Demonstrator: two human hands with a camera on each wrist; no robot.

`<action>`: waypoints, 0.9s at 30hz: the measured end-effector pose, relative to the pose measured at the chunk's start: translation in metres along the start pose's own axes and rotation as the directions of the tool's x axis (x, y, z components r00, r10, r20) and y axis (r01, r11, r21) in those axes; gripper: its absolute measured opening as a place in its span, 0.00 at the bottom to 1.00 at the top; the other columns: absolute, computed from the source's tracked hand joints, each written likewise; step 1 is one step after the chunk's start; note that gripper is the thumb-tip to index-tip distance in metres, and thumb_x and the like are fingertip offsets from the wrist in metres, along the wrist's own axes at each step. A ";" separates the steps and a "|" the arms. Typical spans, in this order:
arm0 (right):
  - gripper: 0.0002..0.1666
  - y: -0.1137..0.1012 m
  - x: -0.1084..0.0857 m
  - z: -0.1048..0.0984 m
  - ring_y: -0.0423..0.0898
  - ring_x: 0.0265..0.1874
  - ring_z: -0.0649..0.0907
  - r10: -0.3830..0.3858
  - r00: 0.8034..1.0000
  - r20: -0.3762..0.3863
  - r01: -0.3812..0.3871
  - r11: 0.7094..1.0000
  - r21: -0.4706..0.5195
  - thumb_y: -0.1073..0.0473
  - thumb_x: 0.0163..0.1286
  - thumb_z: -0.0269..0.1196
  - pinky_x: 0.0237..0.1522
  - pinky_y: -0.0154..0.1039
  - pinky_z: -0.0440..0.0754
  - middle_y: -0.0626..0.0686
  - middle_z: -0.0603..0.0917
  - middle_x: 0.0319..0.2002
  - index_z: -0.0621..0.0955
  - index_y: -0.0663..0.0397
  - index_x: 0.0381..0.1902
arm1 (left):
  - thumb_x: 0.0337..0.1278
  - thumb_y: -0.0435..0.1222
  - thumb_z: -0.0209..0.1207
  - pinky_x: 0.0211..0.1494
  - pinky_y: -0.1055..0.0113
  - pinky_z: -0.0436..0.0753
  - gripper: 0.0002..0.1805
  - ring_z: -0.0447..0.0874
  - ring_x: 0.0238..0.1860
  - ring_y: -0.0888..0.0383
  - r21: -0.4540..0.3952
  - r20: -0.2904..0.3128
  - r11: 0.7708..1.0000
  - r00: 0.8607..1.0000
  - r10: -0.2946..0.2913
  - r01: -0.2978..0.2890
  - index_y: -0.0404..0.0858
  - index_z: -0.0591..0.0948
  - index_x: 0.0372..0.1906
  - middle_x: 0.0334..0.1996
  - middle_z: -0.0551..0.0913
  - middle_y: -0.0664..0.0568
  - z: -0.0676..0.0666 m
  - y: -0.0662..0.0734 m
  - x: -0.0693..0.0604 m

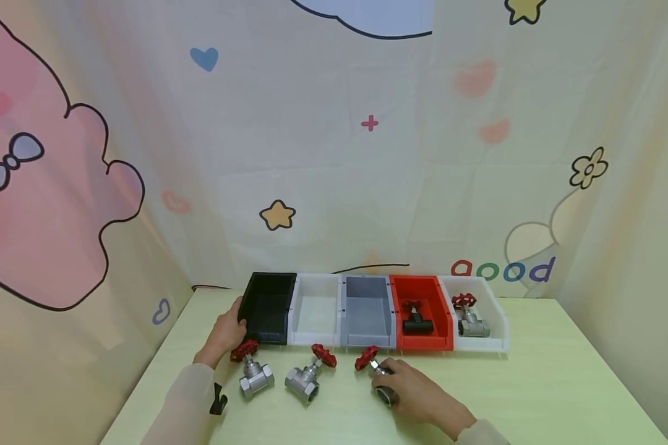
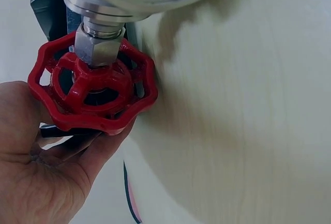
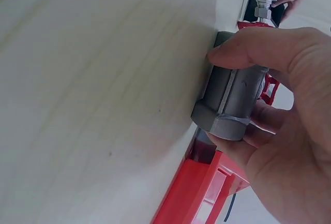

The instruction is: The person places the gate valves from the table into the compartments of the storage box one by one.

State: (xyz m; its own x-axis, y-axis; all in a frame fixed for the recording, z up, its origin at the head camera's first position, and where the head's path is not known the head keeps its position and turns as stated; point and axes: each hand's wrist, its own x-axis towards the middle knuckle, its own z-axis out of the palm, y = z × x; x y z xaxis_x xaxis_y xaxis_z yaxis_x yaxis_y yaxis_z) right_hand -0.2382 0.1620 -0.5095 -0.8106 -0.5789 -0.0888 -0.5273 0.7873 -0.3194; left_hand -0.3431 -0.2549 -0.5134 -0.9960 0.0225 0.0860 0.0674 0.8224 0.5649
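Held by the right hand (image 1: 417,392) is a dark-bodied valve (image 1: 388,395) with a red handwheel (image 1: 366,358), in front of the grey bin; in the right wrist view the thumb and fingers wrap its dark body (image 3: 230,97). The left hand (image 1: 225,334) grips the left side of the black bin (image 1: 269,309). Just beside that hand stands a silver valve (image 1: 256,377), whose red wheel (image 2: 93,87) covers part of the fingers in the left wrist view. Another silver valve (image 1: 303,380) lies in the middle.
To the right of the black bin stand a white bin (image 1: 316,339), a grey bin (image 1: 367,340), a red bin (image 1: 425,342) holding a dark valve (image 1: 417,324), and a white bin (image 1: 481,344) with a silver valve (image 1: 473,327). A small black object (image 1: 218,400) lies by the left sleeve.
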 end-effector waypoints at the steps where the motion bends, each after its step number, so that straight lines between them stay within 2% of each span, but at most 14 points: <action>1: 0.27 0.000 0.000 0.000 0.47 0.52 0.76 -0.003 1.000 0.000 0.003 1.000 0.001 0.64 0.52 0.74 0.56 0.52 0.80 0.50 0.77 0.55 0.84 0.33 0.48 | 0.65 0.30 0.47 0.60 0.41 0.75 0.36 0.78 0.58 0.33 0.002 -0.001 1.000 1.000 0.001 -0.001 0.27 0.51 0.75 0.61 0.72 0.23 0.000 0.000 0.000; 11: 0.26 0.004 0.002 -0.001 0.42 0.46 0.75 -0.038 0.999 0.003 0.038 0.999 0.006 0.65 0.49 0.75 0.53 0.48 0.82 0.47 0.78 0.49 0.86 0.31 0.45 | 0.66 0.30 0.48 0.58 0.41 0.76 0.35 0.80 0.55 0.35 0.010 0.001 1.000 1.000 0.009 -0.009 0.27 0.52 0.75 0.59 0.74 0.22 -0.002 0.002 -0.001; 18: 0.26 0.002 -0.002 -0.005 0.42 0.45 0.75 -0.080 0.997 -0.021 0.080 0.997 -0.004 0.65 0.48 0.75 0.51 0.45 0.82 0.47 0.78 0.48 0.86 0.33 0.44 | 0.65 0.29 0.48 0.56 0.41 0.77 0.35 0.80 0.53 0.33 0.024 -0.012 0.999 1.000 0.022 -0.021 0.27 0.53 0.75 0.57 0.75 0.22 -0.003 0.004 -0.002; 27: 0.26 -0.002 -0.005 -0.012 0.39 0.44 0.73 -0.093 0.994 -0.056 0.092 0.995 -0.031 0.64 0.46 0.77 0.48 0.40 0.81 0.46 0.76 0.45 0.87 0.34 0.43 | 0.64 0.28 0.49 0.56 0.41 0.77 0.35 0.80 0.53 0.33 0.031 -0.018 0.999 0.999 0.031 -0.030 0.27 0.53 0.74 0.56 0.76 0.22 -0.004 0.006 -0.003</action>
State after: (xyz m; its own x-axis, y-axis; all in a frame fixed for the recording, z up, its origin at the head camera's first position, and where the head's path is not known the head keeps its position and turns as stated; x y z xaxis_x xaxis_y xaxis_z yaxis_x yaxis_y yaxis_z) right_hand -0.2359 0.1659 -0.4974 -0.7707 -0.6372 -0.0056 -0.6072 0.7370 -0.2970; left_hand -0.3399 -0.2522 -0.5070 -0.9923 0.0377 0.1180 0.0956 0.8388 0.5360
